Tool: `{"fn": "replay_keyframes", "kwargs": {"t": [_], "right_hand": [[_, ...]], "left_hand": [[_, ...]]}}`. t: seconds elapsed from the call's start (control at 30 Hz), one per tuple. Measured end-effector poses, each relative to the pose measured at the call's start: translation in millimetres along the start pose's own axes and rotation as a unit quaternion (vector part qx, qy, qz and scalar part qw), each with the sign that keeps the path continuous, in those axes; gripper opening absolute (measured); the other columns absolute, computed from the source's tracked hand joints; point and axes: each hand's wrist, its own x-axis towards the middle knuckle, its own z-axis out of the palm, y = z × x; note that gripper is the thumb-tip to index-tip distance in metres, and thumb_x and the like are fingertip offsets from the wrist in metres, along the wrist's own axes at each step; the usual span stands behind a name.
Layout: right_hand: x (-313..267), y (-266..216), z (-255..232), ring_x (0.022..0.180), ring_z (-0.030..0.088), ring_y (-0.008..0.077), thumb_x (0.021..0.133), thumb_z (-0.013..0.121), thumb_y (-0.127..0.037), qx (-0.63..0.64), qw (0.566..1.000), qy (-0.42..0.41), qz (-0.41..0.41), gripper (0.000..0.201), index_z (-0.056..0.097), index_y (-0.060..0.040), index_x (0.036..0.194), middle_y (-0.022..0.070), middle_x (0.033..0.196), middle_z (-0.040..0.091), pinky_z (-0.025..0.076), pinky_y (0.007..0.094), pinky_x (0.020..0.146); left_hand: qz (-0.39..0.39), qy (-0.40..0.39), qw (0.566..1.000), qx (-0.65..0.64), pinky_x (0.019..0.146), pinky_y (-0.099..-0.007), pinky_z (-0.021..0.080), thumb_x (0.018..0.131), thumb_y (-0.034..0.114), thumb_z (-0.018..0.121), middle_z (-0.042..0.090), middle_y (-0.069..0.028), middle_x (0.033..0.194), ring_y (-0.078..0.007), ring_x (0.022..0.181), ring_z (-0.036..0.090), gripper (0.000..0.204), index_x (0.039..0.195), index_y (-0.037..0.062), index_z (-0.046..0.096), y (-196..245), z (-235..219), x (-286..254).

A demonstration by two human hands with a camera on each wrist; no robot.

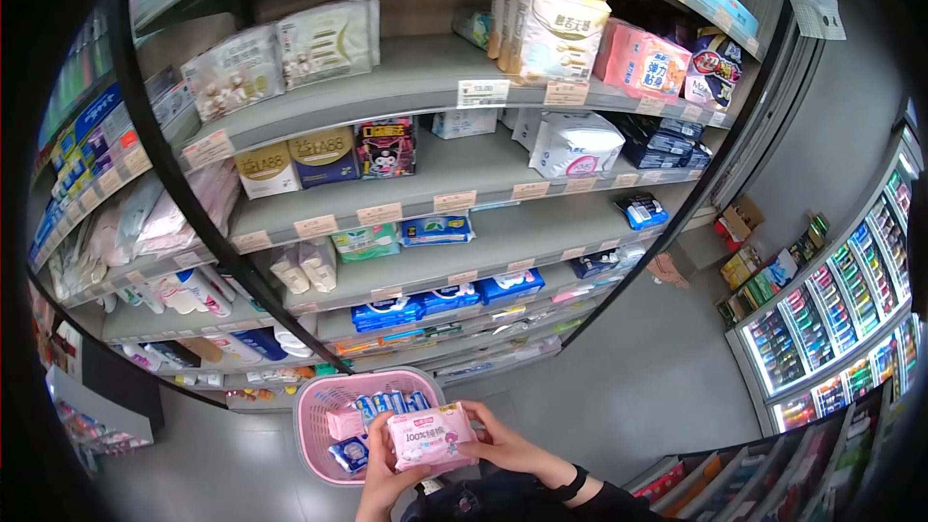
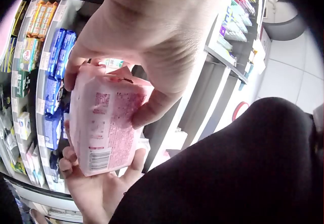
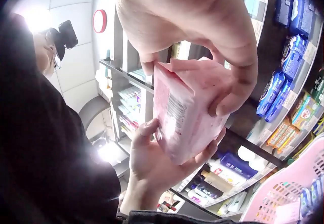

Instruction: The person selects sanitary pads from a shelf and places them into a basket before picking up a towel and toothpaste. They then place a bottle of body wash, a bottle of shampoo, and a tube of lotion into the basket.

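Both hands hold a pink soft pack [image 1: 432, 439] with printed lettering, above the near edge of a pink basket [image 1: 311, 425]. The left hand [image 1: 385, 474] grips its left end, thumb along the lower edge. At the right end, the right hand [image 1: 509, 447] pinches it, its thumb on the printed front. In the left wrist view the pack [image 2: 109, 125] shows a barcode and small print, with the left hand [image 2: 147, 47] over one end. The right wrist view shows the pack [image 3: 190, 107] between the right hand [image 3: 197, 27] and the left hand [image 3: 154, 166].
Inside the basket lie blue-and-white packs [image 1: 391, 402], a pink pack [image 1: 345, 422] and a dark blue pack [image 1: 349, 454]. Shelves [image 1: 425, 159] with boxed and bagged goods rise ahead. Cartons [image 1: 764, 275] and lit displays [image 1: 822, 304] stand to the right, beyond grey floor [image 1: 619, 358].
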Motion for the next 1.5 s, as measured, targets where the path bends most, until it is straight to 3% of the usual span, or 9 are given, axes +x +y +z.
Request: {"fn": "replay_keyframes", "kwargs": {"t": [0.13, 0.23, 0.3, 0.53, 0.77, 0.9, 1.23, 1.43, 1.5], "right_hand": [[4, 12, -22, 0.096, 0.058, 0.0128, 0.092, 0.065, -0.015, -0.031, 0.999, 0.012, -0.019, 0.071, 0.021, -0.0077, 0.147, 0.0129, 0.138, 0.039, 0.05, 0.0267, 0.073], [7, 2, -38, 0.087, 0.057, 0.0119, 0.092, 0.066, -0.02, -0.011, 0.998, -0.013, 0.058, 0.071, 0.022, -0.0073, 0.146, 0.0117, 0.131, 0.044, 0.048, 0.0262, 0.066], [10, -8, -48, 0.116, 0.05, 0.0174, 0.092, 0.065, -0.017, 0.002, 0.993, -0.038, 0.111, 0.068, 0.024, -0.0048, 0.146, 0.0139, 0.138, 0.041, 0.046, 0.0297, 0.09], [33, 10, -86, 0.117, 0.049, 0.0182, 0.091, 0.067, -0.021, -0.011, 0.982, -0.132, 0.132, 0.07, 0.025, -0.0043, 0.145, 0.0148, 0.137, 0.042, 0.046, 0.0297, 0.09], [44, 12, -88, 0.123, 0.045, 0.0201, 0.09, 0.067, -0.024, -0.017, 0.956, -0.223, 0.189, 0.072, 0.025, -0.0049, 0.146, 0.0154, 0.137, 0.042, 0.044, 0.0315, 0.094], [43, 26, -87, 0.129, 0.042, 0.0214, 0.091, 0.066, -0.024, -0.032, 0.957, -0.251, 0.143, 0.071, 0.026, -0.0046, 0.146, 0.016, 0.138, 0.042, 0.041, 0.0338, 0.1], [-4, 13, -70, 0.132, 0.039, 0.0219, 0.093, 0.065, -0.027, -0.065, 0.958, -0.228, 0.164, 0.074, 0.022, -0.0047, 0.148, 0.0177, 0.142, 0.039, 0.04, 0.0339, 0.103], [-50, 0, -57, 0.11, 0.055, 0.0175, 0.094, 0.063, -0.031, -0.077, 0.964, -0.209, 0.147, 0.073, 0.022, -0.0065, 0.149, 0.0161, 0.13, 0.05, 0.047, 0.0289, 0.087], [-65, -10, -57, 0.097, 0.057, 0.014, 0.094, 0.063, -0.032, -0.134, 0.952, -0.18, 0.206, 0.071, 0.024, -0.0074, 0.148, 0.0125, 0.119, 0.055, 0.048, 0.0266, 0.079]], "left_hand": [[-0.035, 0.016, 0.999, -0.01, 0.101, -0.0336, 0.041, 0.063, -0.009, 0.073, 0.047, -0.0104, 0.128, -0.0221, 0.122, 0.049, 0.097, 0.143, 0.0112, 0.023, -9, 7, 10], [-0.046, 0.033, 0.998, -0.016, 0.101, -0.0333, 0.04, 0.065, -0.008, 0.07, 0.047, -0.0102, 0.127, -0.022, 0.121, 0.049, 0.092, 0.143, 0.011, 0.025, -19, 10, 18], [-0.048, 0.049, 0.997, -0.024, 0.101, -0.0335, 0.039, 0.068, -0.007, 0.064, 0.048, -0.0105, 0.128, -0.0222, 0.122, 0.048, 0.086, 0.143, 0.0105, 0.026, -22, 19, 21], [-0.043, 0.165, 0.984, -0.052, 0.103, -0.0343, 0.037, 0.071, -0.008, 0.063, 0.047, -0.0113, 0.13, -0.0234, 0.123, 0.047, 0.085, 0.144, 0.0122, 0.025, -39, 52, 17], [-0.012, 0.249, 0.967, -0.054, 0.104, -0.0362, 0.035, 0.072, -0.005, 0.065, 0.048, -0.0138, 0.131, -0.0253, 0.125, 0.047, 0.083, 0.144, 0.0107, 0.025, -48, 73, -6], [-0.002, 0.26, 0.964, -0.056, 0.105, -0.0367, 0.035, 0.073, -0.003, 0.066, 0.047, -0.0146, 0.132, -0.026, 0.126, 0.045, 0.083, 0.144, 0.0099, 0.025, -52, 78, -18], [-0.005, 0.246, 0.968, -0.058, 0.109, -0.036, 0.032, 0.068, -0.003, 0.063, 0.047, -0.0141, 0.133, -0.0271, 0.128, 0.045, 0.084, 0.143, 0.0094, 0.028, -58, 90, -60], [-0.012, 0.201, 0.978, -0.057, 0.105, -0.036, 0.037, 0.068, -0.01, 0.064, 0.049, -0.0146, 0.131, -0.0257, 0.125, 0.047, 0.084, 0.142, 0.0083, 0.03, -62, 97, -87], [-0.026, 0.181, 0.982, -0.041, 0.104, -0.0361, 0.039, 0.067, -0.011, 0.064, 0.049, -0.0141, 0.131, -0.0253, 0.125, 0.047, 0.084, 0.142, 0.0084, 0.03, -63, 102, -91]]}}
